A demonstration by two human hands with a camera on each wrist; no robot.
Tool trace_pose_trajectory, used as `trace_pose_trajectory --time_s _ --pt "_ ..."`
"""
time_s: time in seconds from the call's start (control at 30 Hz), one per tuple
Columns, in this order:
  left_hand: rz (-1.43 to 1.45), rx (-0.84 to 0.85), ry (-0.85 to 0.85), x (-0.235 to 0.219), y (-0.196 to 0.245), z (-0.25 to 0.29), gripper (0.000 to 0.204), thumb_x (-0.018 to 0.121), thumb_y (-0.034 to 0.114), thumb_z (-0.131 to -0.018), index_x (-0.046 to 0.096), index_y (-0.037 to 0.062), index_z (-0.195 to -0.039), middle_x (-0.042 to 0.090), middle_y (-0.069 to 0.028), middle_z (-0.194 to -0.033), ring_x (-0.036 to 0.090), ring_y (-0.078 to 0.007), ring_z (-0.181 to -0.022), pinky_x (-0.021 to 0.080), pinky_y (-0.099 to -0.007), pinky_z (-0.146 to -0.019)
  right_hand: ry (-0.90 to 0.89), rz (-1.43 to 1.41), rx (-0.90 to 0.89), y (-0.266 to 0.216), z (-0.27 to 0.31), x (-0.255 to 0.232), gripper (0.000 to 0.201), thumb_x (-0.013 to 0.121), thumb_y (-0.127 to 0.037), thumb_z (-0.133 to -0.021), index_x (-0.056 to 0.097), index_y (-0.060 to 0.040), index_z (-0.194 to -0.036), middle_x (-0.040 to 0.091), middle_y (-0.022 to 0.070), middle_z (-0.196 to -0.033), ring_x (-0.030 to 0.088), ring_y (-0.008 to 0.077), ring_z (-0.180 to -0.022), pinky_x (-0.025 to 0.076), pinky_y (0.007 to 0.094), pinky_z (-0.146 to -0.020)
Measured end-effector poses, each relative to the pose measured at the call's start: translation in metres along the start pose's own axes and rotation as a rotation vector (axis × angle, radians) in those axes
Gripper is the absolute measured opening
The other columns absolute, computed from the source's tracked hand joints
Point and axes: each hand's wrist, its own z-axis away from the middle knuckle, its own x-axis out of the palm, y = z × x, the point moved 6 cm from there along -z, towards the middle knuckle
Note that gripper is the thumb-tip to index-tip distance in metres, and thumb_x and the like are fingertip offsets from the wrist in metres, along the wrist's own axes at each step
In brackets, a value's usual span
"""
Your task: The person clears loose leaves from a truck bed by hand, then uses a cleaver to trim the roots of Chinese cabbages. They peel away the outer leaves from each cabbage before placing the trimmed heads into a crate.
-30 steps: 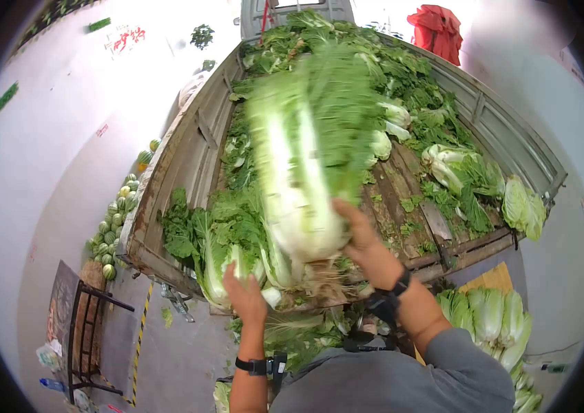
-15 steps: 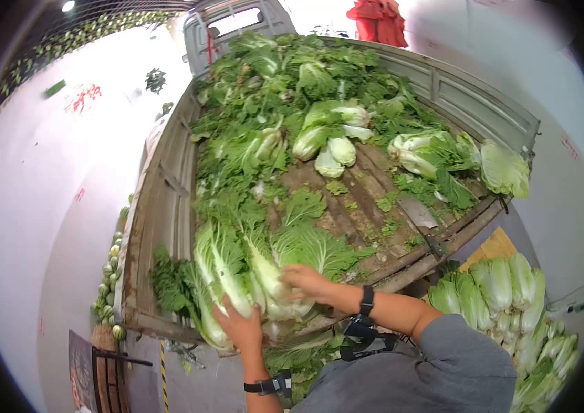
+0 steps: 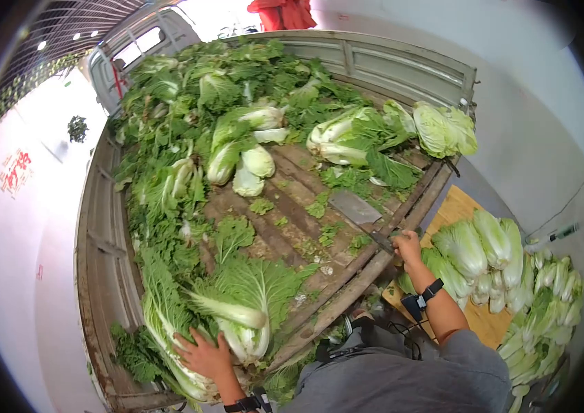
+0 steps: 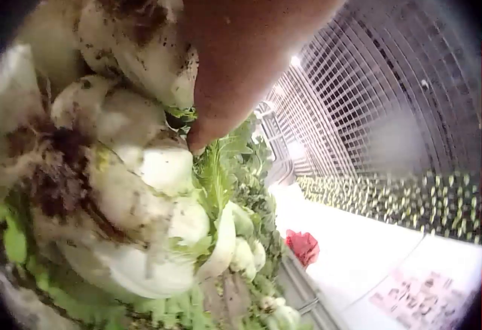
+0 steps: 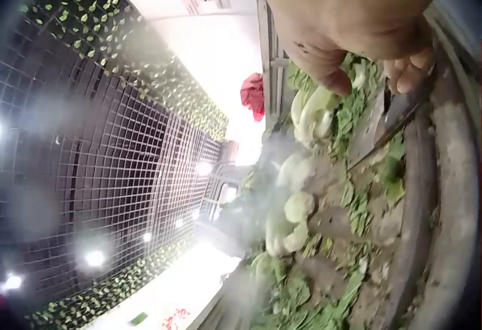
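Observation:
My left hand (image 3: 208,356) rests with fingers spread on a napa cabbage (image 3: 168,337) at the truck bed's near left corner. Beside it lies another napa cabbage (image 3: 251,337), leaves pointing inward. In the left wrist view the soil-covered root end (image 4: 60,172) of a cabbage is close below the thumb. At the bed's rear edge my right hand (image 3: 408,248) has its fingers curled at the dark handle of a cleaver (image 3: 355,206). The broad blade lies flat over the boards, and the handle (image 5: 410,112) passes under the fingertips in the right wrist view.
Loose leaves (image 3: 168,138) cover the far and left parts of the truck bed (image 3: 292,172). Several cabbages lie inside, with one (image 3: 443,129) at the right rear corner. Trimmed cabbages (image 3: 492,248) are piled on the floor and cardboard at right. Metal side walls (image 3: 402,65) border the bed.
The cabbage held up earlier was laid down beside the other at the left corner. My right hand left it and moved right to the cleaver handle. The head view turned right.

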Motion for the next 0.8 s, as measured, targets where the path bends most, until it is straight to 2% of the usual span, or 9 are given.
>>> trace_pose_trajectory --time_s 0.1,0.2,0.33,0.4,0.47,0.53,0.63,0.67,0.8 --pt "-0.020 -0.009 0.044 -0.005 0.004 0.003 0.073 0.068 0.051 -0.078 0.047 0.0187 -0.140 0.023 -0.0122 -0.156 0.021 -0.0390 -0.141 0.027 -0.0539 -0.110 0.019 0.118 0.039 0.011 -0.037 -0.016 0.055 0.066 -0.013 -0.081 0.042 -0.0002 -0.129 0.056 0.0053 -0.076 0.050 0.0128 -0.063 0.042 0.0273 -0.055" --pt "-0.069 -0.026 0.069 0.000 0.005 0.001 0.069 0.067 0.048 -0.079 0.048 0.0191 -0.139 0.024 -0.0114 -0.155 0.023 -0.0379 -0.140 0.029 -0.0522 -0.108 0.005 0.150 -0.004 0.008 -0.080 -0.018 0.062 0.071 -0.015 -0.075 0.043 0.0031 -0.127 0.061 0.0134 -0.092 0.059 0.0200 -0.073 0.048 0.0342 -0.064" --pt "-0.116 -0.010 0.134 -0.003 0.008 0.004 0.066 0.067 0.044 -0.080 0.048 0.0200 -0.139 0.028 -0.0111 -0.154 0.026 -0.0370 -0.139 0.032 -0.0514 -0.106 0.032 0.358 -0.285 -0.023 -0.133 0.002 0.073 0.073 -0.021 -0.076 0.038 -0.0024 -0.137 0.060 0.0154 -0.105 0.060 0.0243 -0.085 0.049 0.0354 -0.068" --pt "-0.090 -0.007 0.159 -0.005 0.009 0.005 0.071 0.068 0.041 -0.079 0.044 0.0171 -0.142 0.030 -0.0122 -0.152 0.031 -0.0381 -0.137 0.034 -0.0490 -0.106 -0.002 0.527 -0.437 -0.066 -0.128 0.030 0.079 0.075 -0.024 -0.074 0.036 -0.0046 -0.140 0.058 0.0193 -0.118 0.062 0.0298 -0.097 0.051 0.0392 -0.076" --pt "-0.020 0.020 0.231 -0.001 0.004 0.006 0.075 0.069 0.039 -0.078 0.041 0.0149 -0.143 0.032 -0.0142 -0.151 0.034 -0.0387 -0.135 0.035 -0.0482 -0.106 -0.151 0.556 -0.440 -0.101 -0.124 0.069 0.083 0.077 -0.026 -0.072 0.036 -0.0072 -0.142 0.050 0.0224 -0.132 0.059 0.0341 -0.111 0.051 0.0409 -0.087" --pt "0.097 0.034 0.329 -0.005 0.002 0.010 0.078 0.071 0.035 -0.077 0.039 0.0126 -0.144 0.035 -0.0166 -0.149 0.036 -0.0388 -0.133 0.036 -0.0469 -0.105 -0.181 0.663 -0.709 -0.126 -0.136 0.112 0.092 0.079 -0.031 -0.066 0.035 -0.0067 -0.143 0.047 0.0253 -0.134 0.049 0.0379 -0.122 0.045 0.0464 -0.096" --pt "0.237 -0.013 0.437 -0.012 -0.003 0.011 0.080 0.074 0.030 -0.074 0.039 0.0097 -0.143 0.038 -0.0201 -0.145 0.039 -0.0387 -0.131 0.037 -0.0458 -0.104 -0.267 0.812 -0.944 -0.155 -0.140 0.181 0.095 0.079 -0.032 -0.066 0.031 -0.0144 -0.146 0.040 0.0243 -0.140 0.037 0.0414 -0.131 0.040 0.0507 -0.101" --pt "0.277 -0.044 0.465 -0.014 -0.007 0.010 0.080 0.075 0.029 -0.073 0.040 0.0087 -0.142 0.039 -0.0212 -0.143 0.040 -0.0386 -0.130 0.038 -0.0455 -0.104 -0.295 0.903 -0.941 -0.163 -0.141 0.202 0.096 0.079 -0.033 -0.065 0.031 -0.0168 -0.147 0.037 0.0240 -0.142 0.034 0.0425 -0.133 0.039 0.0523 -0.102" --pt "0.176 -0.114 0.199 -0.004 -0.025 0.000 0.082 0.078 0.027 -0.069 0.042 0.0052 -0.139 0.041 -0.0224 -0.141 0.041 -0.0391 -0.129 0.038 -0.0443 -0.104 -0.354 1.235 -0.969 -0.186 -0.153 0.274 0.102 0.082 -0.041 -0.063 0.029 -0.0253 -0.148 0.022 0.0197 -0.152 0.023 0.0466 -0.138 0.035 0.0633 -0.102"
